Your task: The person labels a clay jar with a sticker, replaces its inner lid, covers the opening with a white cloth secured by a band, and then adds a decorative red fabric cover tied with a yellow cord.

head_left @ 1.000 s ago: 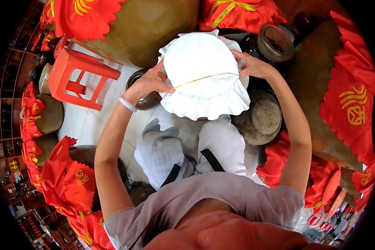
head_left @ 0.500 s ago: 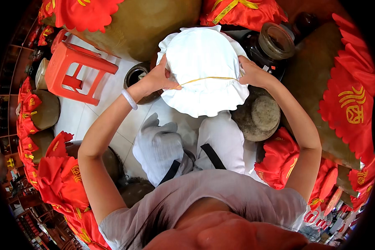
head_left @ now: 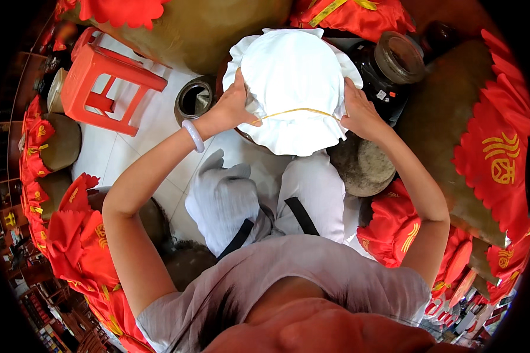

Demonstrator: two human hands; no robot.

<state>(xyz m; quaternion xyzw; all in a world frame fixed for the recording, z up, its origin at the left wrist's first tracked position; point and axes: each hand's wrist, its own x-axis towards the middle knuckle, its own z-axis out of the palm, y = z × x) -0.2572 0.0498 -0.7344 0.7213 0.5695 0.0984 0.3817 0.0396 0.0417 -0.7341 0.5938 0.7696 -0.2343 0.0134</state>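
A round white cloth cover (head_left: 294, 70) with a frilled edge lies over the mouth of a brown jar (head_left: 222, 69), mostly hidden beneath it. Across the near part of the cloth runs a thin yellow band (head_left: 303, 109), drawn taut between my two hands. My left hand (head_left: 234, 107), with a pale bangle on its wrist, grips the band at the left side, thumb toward me. At the right side my right hand (head_left: 362, 113) holds the other end, thumb on the frill. The band's far part cannot be seen.
A red plastic stool (head_left: 112, 88) stands at the left, near a small dark open pot (head_left: 193, 100). Right of the cover are a black jar with a glass-like rim (head_left: 399, 57) and a stone-coloured pot (head_left: 365, 165). Large jars with red cloth covers (head_left: 500, 147) crowd both sides.
The cover and both hands appear slightly higher and farther right in the picture, as the whole view has shifted. My hands keep hold of the band, and more of the brown jar shows.
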